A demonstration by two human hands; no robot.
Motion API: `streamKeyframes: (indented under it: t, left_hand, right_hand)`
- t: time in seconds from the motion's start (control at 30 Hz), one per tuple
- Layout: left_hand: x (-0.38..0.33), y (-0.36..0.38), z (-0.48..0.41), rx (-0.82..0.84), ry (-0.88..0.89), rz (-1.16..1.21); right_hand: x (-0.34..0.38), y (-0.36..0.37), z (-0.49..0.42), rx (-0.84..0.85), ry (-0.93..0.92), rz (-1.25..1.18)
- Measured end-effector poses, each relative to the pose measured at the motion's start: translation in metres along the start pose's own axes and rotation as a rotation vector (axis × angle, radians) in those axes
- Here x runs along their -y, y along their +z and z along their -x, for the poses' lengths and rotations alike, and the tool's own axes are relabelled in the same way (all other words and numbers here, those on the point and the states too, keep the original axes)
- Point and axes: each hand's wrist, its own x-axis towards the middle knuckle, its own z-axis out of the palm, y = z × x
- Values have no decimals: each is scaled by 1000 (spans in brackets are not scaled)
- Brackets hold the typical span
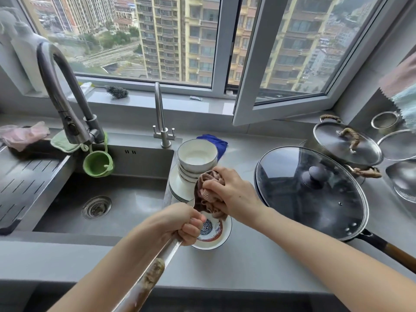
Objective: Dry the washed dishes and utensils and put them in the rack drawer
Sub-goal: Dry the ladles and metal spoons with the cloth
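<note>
While above the patterned bowl (217, 238), ladle (167, 251) gripped by left hand (182, 224) at handle, right hand (234, 194) clutching cloth (206, 198) in scoop.

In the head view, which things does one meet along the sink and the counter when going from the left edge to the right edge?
Pink gloves → green hanging cup → slim steel tap → stack of white bowls → glass-lidded pan → steel basin. The hands and the lidded pot overlap these, so I leave them out.
</note>
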Motion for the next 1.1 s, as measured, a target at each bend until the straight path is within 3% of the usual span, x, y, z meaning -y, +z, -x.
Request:
streamKeyframes:
  t: [0.13, 0.4, 0.57, 0.7, 0.83, 0.93, 0.97, 1.03, 1.1]
  left_hand:
    - [-6, 3, 2, 16, 39, -15]
    - [-18, -10, 38, 203, -14, 423]
    - [-5, -11, 62, 230, -16, 347]
    - [3, -17, 62, -34, 202, 6]
    - [7, -28, 56, -389, 476, -330]
    - [7, -32, 43, -518, 590, -541]
    - [8, -31, 37, -558, 653, -684]
    - [14, -25, 29, -667, 800, -1029]
    - [23, -17, 23, -748, 901, -1246]
  right_hand:
    - [3, 1, -12, -122, 55, 14]
    - [-12, -13, -22, -281, 276, -110]
    - [-12, -21, -16, -322, 124, -88]
    - [-22, -36, -4, -301, 45, -157]
    - [-34, -77, 13, -489, 477, -613]
    - [-9, -95, 10, -567, 417, -833]
    - [6, -90, 7, -537, 334, -782]
    - [33, -65, -4, -402, 153, -384]
    - [42, -34, -14, -316, 104, -60]
